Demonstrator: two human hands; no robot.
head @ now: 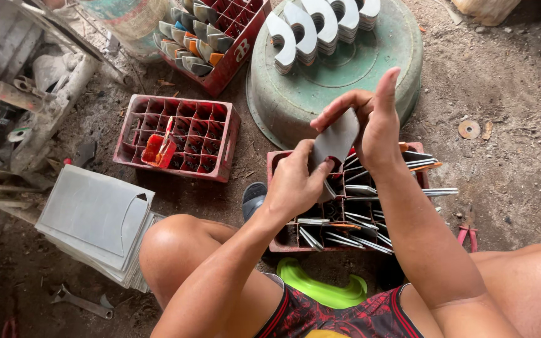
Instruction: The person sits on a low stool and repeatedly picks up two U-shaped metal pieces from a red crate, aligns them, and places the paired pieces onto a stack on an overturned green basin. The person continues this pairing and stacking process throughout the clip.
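Both my hands hold one grey curved sheet-metal piece (336, 141) above a red crate (275, 164). My left hand (295, 181) grips its lower end. At the upper end, my right hand (370, 122) pinches the piece, thumb raised. The crate's cells hold several flat metal pieces (358, 219), some with orange edges. I sit on the dirt ground, knees on either side of the crate.
An upturned green basin (320, 94) carries stacks of curved metal blanks (311, 28). Another red crate (180, 134) is nearly empty; a third (220, 34) holds bent pieces. Grey metal sheets (95, 219) lie left, a wrench (82, 303) and red-handled pliers (468, 236) on the ground.
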